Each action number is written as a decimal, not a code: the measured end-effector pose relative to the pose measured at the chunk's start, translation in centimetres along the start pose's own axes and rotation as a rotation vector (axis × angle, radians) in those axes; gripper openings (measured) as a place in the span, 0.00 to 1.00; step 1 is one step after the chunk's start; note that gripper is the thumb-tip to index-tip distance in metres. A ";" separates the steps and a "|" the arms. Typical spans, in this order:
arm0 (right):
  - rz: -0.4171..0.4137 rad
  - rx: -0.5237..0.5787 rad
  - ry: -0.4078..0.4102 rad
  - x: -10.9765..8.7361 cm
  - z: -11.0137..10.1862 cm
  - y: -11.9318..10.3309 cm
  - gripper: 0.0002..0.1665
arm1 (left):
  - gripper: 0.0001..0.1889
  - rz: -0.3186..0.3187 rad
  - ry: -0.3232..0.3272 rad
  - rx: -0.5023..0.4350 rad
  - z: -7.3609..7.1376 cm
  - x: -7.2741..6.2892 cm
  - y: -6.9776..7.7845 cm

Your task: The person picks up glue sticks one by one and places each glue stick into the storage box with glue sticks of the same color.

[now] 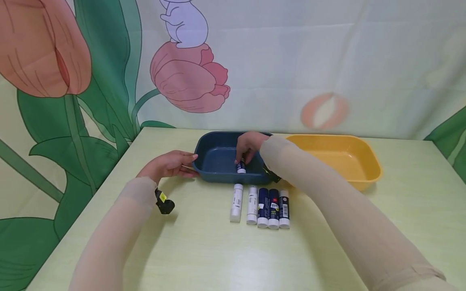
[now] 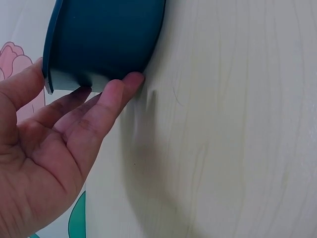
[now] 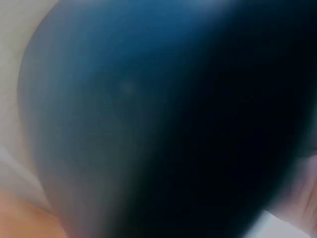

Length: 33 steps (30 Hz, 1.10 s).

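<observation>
In the head view, my right hand [image 1: 247,146] reaches into the blue basin [image 1: 214,176] and grips a navy-and-white glue stick [image 1: 241,167] near the basin's front wall. The right wrist view is mostly filled by a dark blur, so it does not show that grip. My left hand [image 1: 174,163] holds the basin's left end. Its thumb lies at the rim and its fingers touch the outer wall below, as the left wrist view shows on the blue basin [image 2: 104,39].
Several glue sticks lie in front of the basin: a white one [image 1: 236,203] slightly apart, another white one [image 1: 252,205], and navy ones [image 1: 273,209] side by side. A yellow basin [image 1: 367,178] stands to the right, partly behind my right sleeve. A printed cloth [image 1: 291,72] hangs behind the table.
</observation>
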State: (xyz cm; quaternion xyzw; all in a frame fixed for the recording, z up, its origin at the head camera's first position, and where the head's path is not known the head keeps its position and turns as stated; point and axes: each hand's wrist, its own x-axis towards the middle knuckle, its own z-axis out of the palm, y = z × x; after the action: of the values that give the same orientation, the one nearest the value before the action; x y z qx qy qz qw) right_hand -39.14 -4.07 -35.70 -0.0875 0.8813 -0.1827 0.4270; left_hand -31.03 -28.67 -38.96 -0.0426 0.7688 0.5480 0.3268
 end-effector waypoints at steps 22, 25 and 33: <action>-0.113 0.218 -0.050 -4.1 -1.5 -1.0 0.26 | 0.33 -0.008 0.012 -0.003 0.0 -0.1 0.2; -0.181 0.223 -0.027 -6.2 -2.0 -0.8 0.28 | 0.33 -0.007 0.015 -0.005 0.0 -0.1 0.2; -0.397 0.195 0.161 -14.2 -3.2 1.1 0.30 | 0.32 0.010 0.011 -0.003 -0.1 -0.1 -0.1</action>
State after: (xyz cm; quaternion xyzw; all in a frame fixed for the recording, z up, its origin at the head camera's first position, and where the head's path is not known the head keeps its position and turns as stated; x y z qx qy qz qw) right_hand -32.84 2.15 -24.16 -0.2027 0.8561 -0.3536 0.3176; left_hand -31.00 -28.83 -38.95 -0.0422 0.7699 0.5505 0.3199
